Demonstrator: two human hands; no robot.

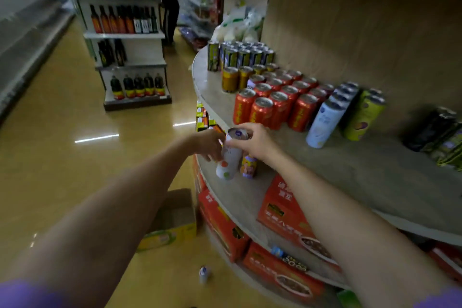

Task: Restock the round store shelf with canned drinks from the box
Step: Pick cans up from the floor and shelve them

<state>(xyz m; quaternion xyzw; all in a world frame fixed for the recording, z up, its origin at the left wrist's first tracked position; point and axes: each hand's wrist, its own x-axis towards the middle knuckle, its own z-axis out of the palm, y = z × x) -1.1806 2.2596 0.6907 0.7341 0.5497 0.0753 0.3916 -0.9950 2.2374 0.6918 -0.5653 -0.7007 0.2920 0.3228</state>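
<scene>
While both your left hand [210, 145] and right hand [252, 142] are gripping the tall white drink can [228, 160], you should be carrying it right toward the matching white cans [325, 122] on the round grey shelf [362, 172].

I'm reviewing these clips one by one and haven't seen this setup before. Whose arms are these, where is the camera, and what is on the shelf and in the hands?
There is no machine here. One wide-angle camera sits on a person's head and looks forward and down, so the two bare arms reaching in are that person's own.

Both hands meet on one white can, held above the edge of the round shelf. The left hand holds its side; the right hand curls its fingers round the top. A small colourful can shows just behind it.

On the shelf stand red cans, gold cans, tall white cans and green cans. An open cardboard box and a loose can are on the floor.
</scene>
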